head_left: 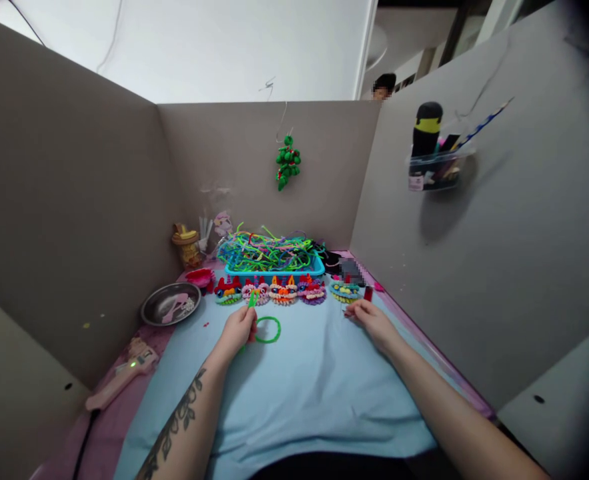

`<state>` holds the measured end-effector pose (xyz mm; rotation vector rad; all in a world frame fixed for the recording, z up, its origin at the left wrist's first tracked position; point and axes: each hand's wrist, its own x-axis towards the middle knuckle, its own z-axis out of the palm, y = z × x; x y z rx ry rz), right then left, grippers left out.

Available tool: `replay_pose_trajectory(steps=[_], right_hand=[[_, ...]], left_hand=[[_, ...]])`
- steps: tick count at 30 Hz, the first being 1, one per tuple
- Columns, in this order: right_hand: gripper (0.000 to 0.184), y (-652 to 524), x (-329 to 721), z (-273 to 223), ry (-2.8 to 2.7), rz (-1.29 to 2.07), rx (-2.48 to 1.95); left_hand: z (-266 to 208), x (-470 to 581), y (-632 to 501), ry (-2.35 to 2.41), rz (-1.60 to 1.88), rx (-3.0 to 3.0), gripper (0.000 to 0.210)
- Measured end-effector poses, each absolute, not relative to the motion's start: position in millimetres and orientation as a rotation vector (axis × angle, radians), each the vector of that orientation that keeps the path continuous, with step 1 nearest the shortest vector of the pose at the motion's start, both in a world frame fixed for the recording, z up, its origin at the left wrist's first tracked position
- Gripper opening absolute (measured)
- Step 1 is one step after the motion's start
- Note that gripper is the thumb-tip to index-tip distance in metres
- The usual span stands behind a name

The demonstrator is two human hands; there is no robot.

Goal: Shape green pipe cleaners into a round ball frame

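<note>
My left hand point(241, 325) is closed on green pipe cleaners point(253, 300), whose ends stick out above and below the fist. A green ring point(268, 330) of the same fuzzy look is beside its fingers, over the blue cloth. My right hand point(371, 319) is pinched at the right of the cloth, by a small dark thing at its fingertips that I cannot make out. Just beyond it are a red object point(368, 293) and a blue-and-yellow fuzzy piece point(345, 291). Several colourful fuzzy faces, such as an orange-and-white one point(283, 291), stand in a row.
A blue tray point(274, 275) heaped with loose pipe cleaners stands at the back. To the left are a metal bowl point(147, 308) and a pink glue gun point(124, 380) with a lit green light. Grey partitions enclose the table; a clear holder point(437, 172) hangs on the right one.
</note>
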<state>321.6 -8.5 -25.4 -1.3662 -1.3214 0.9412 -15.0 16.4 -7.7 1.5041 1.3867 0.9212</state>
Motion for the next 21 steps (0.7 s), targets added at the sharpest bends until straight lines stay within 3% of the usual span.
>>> replay_pose_trajectory(steps=[6, 8, 10, 12, 17, 21], right_hand=[[0.032, -3.5, 273.8, 16.4, -1.447, 0.794, -1.306], [0.038, -3.0, 240.7, 29.8, -1.582, 0.795, -1.326], [0.035, -0.1, 205.1, 35.6, -1.716, 0.843, -1.129], [0.023, 4.7, 173.8, 33.4, -1.65, 0.928, -1.04], [0.031, 14.4, 140.8, 11.1, -1.373, 1.409, -0.902], [0.03, 11.7, 144.4, 0.7, -1.439, 1.31, -0.863]], left_hand=[[-1.9, -8.7, 11.1, 1.153, 0.975, 1.37, 0.041], [0.0, -7.1, 8.8, 1.079, 0.96, 1.332, 0.045], [1.6, -6.4, 6.4, 1.011, 0.958, 1.312, 0.046], [3.0, -6.2, 4.1, 0.94, 0.96, 1.313, 0.044], [4.2, -4.2, -0.2, 0.868, 0.848, 1.388, 0.042], [1.6, -2.8, -0.9, 0.973, 0.742, 1.502, 0.04]])
